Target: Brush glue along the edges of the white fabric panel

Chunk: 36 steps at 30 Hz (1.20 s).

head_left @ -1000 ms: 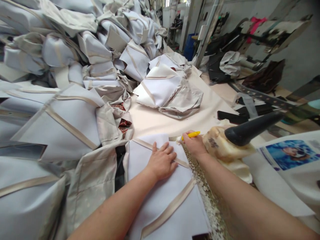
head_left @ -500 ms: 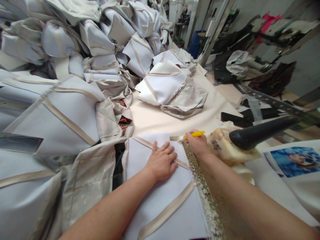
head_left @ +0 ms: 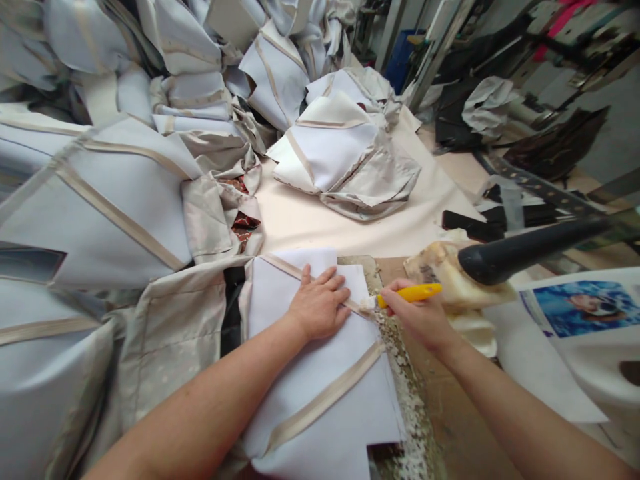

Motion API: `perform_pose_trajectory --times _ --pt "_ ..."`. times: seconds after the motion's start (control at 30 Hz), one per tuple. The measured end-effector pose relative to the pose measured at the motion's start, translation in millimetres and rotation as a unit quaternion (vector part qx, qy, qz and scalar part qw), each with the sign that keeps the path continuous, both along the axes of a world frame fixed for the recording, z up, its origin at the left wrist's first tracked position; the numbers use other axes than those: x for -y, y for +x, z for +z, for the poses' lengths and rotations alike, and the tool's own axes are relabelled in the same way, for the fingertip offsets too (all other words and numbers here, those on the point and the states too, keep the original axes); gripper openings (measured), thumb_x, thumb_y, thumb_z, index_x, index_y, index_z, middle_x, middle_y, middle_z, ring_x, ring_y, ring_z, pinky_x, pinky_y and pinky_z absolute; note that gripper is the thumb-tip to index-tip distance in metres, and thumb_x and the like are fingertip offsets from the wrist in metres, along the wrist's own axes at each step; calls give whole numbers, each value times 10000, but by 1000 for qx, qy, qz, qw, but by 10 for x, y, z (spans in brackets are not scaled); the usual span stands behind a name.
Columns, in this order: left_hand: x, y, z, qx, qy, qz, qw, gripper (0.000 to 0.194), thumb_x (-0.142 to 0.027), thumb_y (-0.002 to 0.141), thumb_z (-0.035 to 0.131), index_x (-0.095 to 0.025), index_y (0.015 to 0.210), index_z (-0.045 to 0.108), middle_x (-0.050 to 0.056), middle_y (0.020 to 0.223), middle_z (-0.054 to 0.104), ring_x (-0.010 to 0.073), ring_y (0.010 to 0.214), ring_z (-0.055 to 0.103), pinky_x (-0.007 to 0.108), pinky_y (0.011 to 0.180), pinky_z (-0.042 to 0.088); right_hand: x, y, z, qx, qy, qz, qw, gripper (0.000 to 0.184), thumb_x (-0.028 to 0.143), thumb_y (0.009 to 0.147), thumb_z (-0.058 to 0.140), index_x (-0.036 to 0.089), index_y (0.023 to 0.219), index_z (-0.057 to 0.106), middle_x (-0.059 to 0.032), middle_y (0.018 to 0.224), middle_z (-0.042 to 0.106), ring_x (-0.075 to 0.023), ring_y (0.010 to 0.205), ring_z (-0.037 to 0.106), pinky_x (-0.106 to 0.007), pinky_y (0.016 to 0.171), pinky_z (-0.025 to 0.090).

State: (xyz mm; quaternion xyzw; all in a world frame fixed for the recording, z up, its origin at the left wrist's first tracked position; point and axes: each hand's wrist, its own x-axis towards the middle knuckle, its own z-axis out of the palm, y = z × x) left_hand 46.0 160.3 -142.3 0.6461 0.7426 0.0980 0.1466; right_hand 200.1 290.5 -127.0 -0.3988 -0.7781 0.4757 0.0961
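My left hand (head_left: pixel 320 303) lies flat with spread fingers on a white fabric panel (head_left: pixel 315 373) that has beige tape strips across it. In my right hand (head_left: pixel 417 317) is a paintbrush (head_left: pixel 410 294) with a yellow handle, its pale bristles touching the panel's right edge near the end of a tape strip. Under that edge runs a board (head_left: pixel 407 393) crusted with whitish residue. Grey cloth (head_left: pixel 173 327) joined to the panel spreads out to its left.
Several similar white and grey sewn pieces (head_left: pixel 125 193) are piled at the left and back. One piece (head_left: pixel 340 153) lies on the pale table covering (head_left: pixel 295 223) ahead. Right of my right hand stand a stained yellowish container (head_left: pixel 440 267) and a thick black tube (head_left: pixel 530 250). A printed sheet (head_left: pixel 590 307) lies farther right.
My right hand has brought the brush nearer along the panel's right edge, from its far corner to the tape strip's end. My left hand stays flat on the panel. The view has tilted slightly down.
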Motion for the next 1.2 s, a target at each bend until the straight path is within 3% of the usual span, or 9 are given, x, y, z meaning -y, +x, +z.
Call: perform_pose_trajectory --times 0.4,0.53,0.67,0.87,1.03,1.2 --pt "1 5 -29 -24 23 -4 999 275 -405 850 476 -305 1094 553 3 1265 497 272 1276 295 653 1034 44 55 115 -50 1 62 10 998 228 352 779 485 191 622 517 30 570 501 -119 574 478 -243 557 353" --pt "3 10 -32 -30 26 -3 999 277 -395 843 480 -306 1094 558 4 1258 503 276 1272 303 650 1037 54 106 191 -42 16 32 43 998 239 353 792 476 193 618 515 32 566 499 -115 563 476 -240 548 353" --pt "6 8 -47 -30 27 -6 999 285 -402 843 474 -308 1097 559 4 1264 499 283 1271 305 662 1029 61 125 222 -12 12 82 19 996 217 336 786 485 194 628 528 30 580 518 -116 583 487 -242 581 363" --pt "5 0 -64 -29 27 -11 999 290 -414 844 471 -302 1096 556 14 1276 491 279 1270 305 670 1018 70 135 246 22 44 38 37 998 229 341 767 487 191 596 516 39 517 468 -108 518 446 -237 505 334" --pt "-3 3 -67 -28 22 -11 999 288 -409 842 471 -294 1091 561 16 1273 492 280 1273 298 666 1022 59 188 279 54 14 46 -7 999 236 360 770 486 188 612 522 28 544 505 -116 551 478 -239 542 364" --pt "2 9 -87 -24 24 -9 999 292 -418 838 473 -303 1091 565 8 1277 489 277 1274 297 651 1034 28 308 377 46 43 -28 37 998 253 361 771 479 191 583 478 46 500 455 -98 493 430 -229 492 335"
